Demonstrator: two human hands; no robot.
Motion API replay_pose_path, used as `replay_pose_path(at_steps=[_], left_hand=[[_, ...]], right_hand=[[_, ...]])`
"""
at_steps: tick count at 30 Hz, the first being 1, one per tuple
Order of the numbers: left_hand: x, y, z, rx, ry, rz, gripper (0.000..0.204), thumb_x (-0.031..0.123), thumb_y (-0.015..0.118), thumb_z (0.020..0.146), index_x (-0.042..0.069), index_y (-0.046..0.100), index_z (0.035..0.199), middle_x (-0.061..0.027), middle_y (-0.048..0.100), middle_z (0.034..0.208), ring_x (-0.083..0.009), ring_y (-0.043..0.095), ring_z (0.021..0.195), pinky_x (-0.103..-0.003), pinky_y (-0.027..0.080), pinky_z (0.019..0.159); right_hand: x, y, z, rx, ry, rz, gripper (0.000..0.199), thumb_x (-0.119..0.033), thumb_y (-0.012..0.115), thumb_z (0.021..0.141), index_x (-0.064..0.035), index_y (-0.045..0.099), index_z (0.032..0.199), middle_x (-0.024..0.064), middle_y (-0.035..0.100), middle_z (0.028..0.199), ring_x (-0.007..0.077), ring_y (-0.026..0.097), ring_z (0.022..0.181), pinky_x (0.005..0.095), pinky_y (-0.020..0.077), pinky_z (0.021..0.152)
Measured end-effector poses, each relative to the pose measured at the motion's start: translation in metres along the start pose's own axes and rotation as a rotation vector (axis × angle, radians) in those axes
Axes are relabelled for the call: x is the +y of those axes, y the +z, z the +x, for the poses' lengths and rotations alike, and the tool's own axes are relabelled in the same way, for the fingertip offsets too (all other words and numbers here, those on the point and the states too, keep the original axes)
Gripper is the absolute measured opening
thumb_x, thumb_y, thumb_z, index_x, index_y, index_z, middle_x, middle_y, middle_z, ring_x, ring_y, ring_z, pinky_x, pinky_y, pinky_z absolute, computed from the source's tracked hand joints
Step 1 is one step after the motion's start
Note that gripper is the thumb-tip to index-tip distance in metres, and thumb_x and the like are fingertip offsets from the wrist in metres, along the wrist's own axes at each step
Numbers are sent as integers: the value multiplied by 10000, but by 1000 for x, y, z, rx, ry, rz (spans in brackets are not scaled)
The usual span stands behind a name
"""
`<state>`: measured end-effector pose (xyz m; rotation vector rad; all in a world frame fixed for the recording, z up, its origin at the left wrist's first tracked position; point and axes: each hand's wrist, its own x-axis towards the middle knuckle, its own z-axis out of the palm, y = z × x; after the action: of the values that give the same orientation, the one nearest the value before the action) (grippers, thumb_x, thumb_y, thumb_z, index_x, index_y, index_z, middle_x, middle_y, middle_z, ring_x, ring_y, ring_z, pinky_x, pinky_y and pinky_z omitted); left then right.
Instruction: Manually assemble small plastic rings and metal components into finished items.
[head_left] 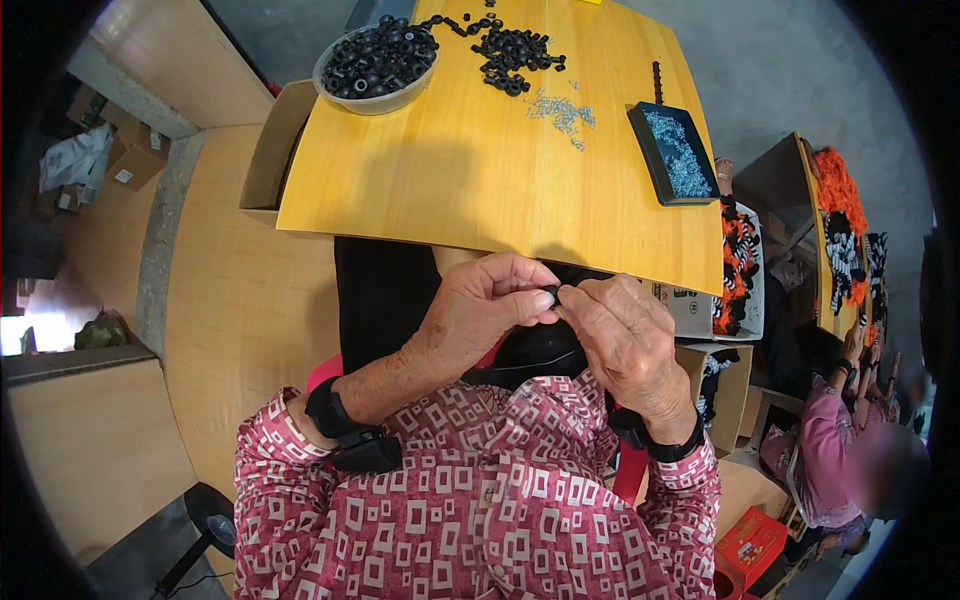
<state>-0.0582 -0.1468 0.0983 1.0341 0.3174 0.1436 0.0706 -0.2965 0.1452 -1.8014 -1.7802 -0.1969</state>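
Note:
Close in front of my body, just off the table's near edge, both hands meet at a small black round part [552, 292]. Thumb and fingertips of my left hand [478, 305] pinch it. From the other side, the bent fingers of my right hand [625, 335] close against the same part, covering much of it. On the yellow table [400, 200] ahead stands a bowl [378, 100] heaped with black ring-shaped parts. A loose pile of similar black parts [512, 52] lies right of it, with small clear pieces [563, 112] scattered nearer.
A dark tray [640, 150] of small clear pieces rests at the table's right. Beyond that edge, a white box [750, 290] holds orange, black and white items. An open carton [270, 150] stands by the left edge. Another person [825, 450] sits at far right, near a red box [750, 545].

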Motion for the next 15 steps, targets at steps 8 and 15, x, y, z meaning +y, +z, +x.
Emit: replay_pose_path(at_steps=[8, 15], left_hand=[[7, -8, 0, -21, -120, 5, 225, 74, 652, 942, -20, 661, 1147, -71, 707, 988, -137, 694, 893, -255, 563, 827], [14, -14, 4, -86, -172, 20, 292, 107, 673, 937, -33, 627, 1190, -71, 697, 987, -112, 681, 884, -214, 544, 805]], right_hand=[[1, 1, 6, -77, 32, 51, 275, 30, 715, 700, 50, 669, 970, 126, 623, 864, 276, 636, 784, 361, 546, 696], [0, 3, 5, -10, 202, 234, 217, 14, 761, 762, 13, 699, 971, 124, 655, 862, 277, 649, 779, 361, 546, 678]])
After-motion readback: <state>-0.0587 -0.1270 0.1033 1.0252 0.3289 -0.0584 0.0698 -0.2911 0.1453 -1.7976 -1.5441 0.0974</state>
